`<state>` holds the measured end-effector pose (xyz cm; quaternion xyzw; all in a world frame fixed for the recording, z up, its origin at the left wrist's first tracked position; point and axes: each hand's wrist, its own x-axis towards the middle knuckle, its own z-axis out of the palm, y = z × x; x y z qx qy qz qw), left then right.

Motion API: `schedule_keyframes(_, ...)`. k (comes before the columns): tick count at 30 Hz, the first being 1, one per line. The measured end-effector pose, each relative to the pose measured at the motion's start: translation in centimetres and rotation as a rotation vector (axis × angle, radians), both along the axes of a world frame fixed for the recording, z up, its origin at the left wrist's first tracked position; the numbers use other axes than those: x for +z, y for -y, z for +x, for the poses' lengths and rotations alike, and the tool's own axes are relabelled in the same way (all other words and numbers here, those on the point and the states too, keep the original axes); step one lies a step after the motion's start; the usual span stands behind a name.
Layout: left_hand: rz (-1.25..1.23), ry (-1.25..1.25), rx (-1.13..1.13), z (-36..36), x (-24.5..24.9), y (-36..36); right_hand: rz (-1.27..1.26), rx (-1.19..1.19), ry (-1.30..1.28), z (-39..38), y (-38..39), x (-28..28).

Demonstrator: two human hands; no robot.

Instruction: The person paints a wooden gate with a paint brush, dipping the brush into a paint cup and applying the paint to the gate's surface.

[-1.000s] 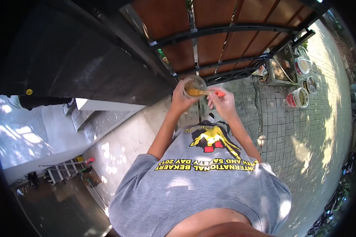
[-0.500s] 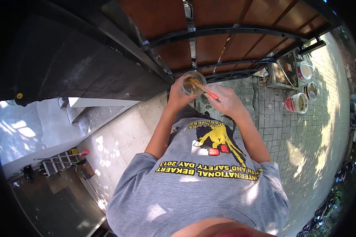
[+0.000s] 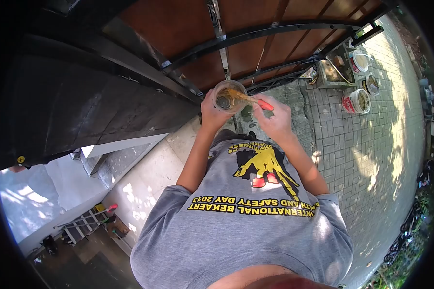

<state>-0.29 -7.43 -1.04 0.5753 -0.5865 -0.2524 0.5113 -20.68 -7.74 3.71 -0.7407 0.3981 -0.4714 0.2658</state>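
My left hand (image 3: 212, 114) holds a clear plastic cup (image 3: 229, 96) with a little amber liquid in it, raised in front of my chest. My right hand (image 3: 274, 118) grips the red handle of a paintbrush (image 3: 255, 100), whose bristles are dipped into the cup. Both hands are close together just in front of a brown gate (image 3: 255, 38) with black metal bars.
Paint tubs (image 3: 356, 101) and an open box (image 3: 330, 72) stand on the paved ground at the upper right. A dark wall (image 3: 82, 106) and pale steps (image 3: 120, 154) are to the left. A small ladder (image 3: 84, 224) lies at the lower left.
The brush has kept moving inside the cup, and the view has shifted so the cup and hands sit slightly higher and nearer the gate.
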Motion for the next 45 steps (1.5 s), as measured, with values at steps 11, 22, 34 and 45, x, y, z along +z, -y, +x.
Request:
schedule_keyframes(11, -0.175, 0.075, -0.087, 3.5, 2.4, -1.0, 0.758, -0.009, 0.912, 4.5, -3.5, 2.2)
schedule_keyframes(22, -0.116, 0.179, -0.273, 3.8, 3.2, -1.0, 0.296, -0.265, 0.553, 4.5, -9.1, 2.4)
schedule_keyframes(34, -0.006, 0.040, -0.076, 8.7, 1.7, -2.6, 0.297, -0.163, 0.645, 6.5, -10.1, 5.1)
schedule_keyframes(45, 0.037, -0.124, 0.001, 9.1, 3.0, -4.3, 0.522, 0.030, 1.359, 5.8, -5.3, 6.5)
